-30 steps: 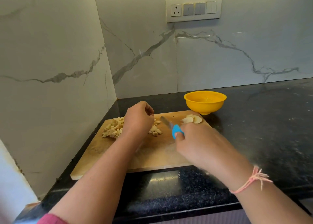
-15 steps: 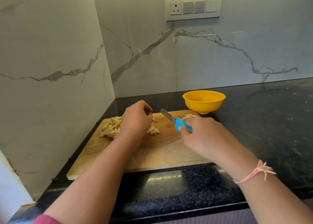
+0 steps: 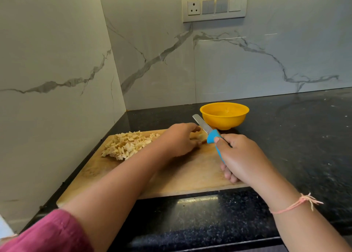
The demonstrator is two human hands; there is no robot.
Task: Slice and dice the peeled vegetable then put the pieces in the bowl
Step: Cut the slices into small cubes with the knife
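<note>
Change: left hand [image 3: 181, 139] had left the dice [image 3: 127, 143] and crossed right to the chunk [image 3: 202, 137]; right hand [image 3: 242, 156] had drawn back toward the near edge, and the knife [image 3: 211, 136] tip had risen.
Chunk: pale and uncut, lay at the board's far right, mostly hidden by the left hand.
Dice: heaped in a pale pile on the far left of the board [image 3: 190, 175], apart from the chunk.
Left hand: thumb above and fingers below pinched the chunk's near end.
Right hand: curled tight round the blue knife handle, thumb pressed on its top.
Knife: blade clear of the board, pointing away and left, tip just left of the bowl.
Bowl [image 3: 224, 122]: yellow, stood on the counter just past the board's far right corner.
Counter [image 3: 304, 147]: black speckled stone, carried board and bowl.
Wrist: pink thread [image 3: 297, 204] tied round the right one.
Sleeve [image 3: 47, 232]: pink, on the left arm.
Wall [image 3: 152, 61]: veined marble, with a switch plate [image 3: 214, 5] above the bowl.
</note>
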